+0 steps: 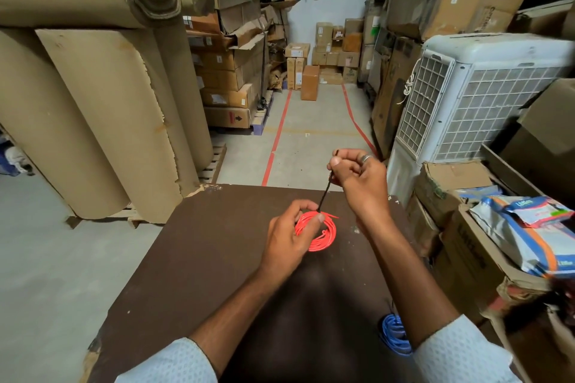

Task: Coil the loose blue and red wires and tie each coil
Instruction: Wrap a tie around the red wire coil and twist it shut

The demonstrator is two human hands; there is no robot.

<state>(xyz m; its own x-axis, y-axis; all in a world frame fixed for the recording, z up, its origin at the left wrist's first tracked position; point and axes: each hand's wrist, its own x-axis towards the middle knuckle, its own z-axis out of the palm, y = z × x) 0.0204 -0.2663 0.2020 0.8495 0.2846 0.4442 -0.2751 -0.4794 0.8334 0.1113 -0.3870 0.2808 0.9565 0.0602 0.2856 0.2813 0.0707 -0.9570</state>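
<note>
Boxes fill the room; on the table 1 blue coil looks done; left hand grips the red coil; right hand pinches its tie, knot unfinished.

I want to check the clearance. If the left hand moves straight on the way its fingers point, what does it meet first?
The left hand already grips the red wire coil, fingers pointing up-right; beyond that comes the taut dark tie, then probably the right hand, though depth is unclear.
</note>
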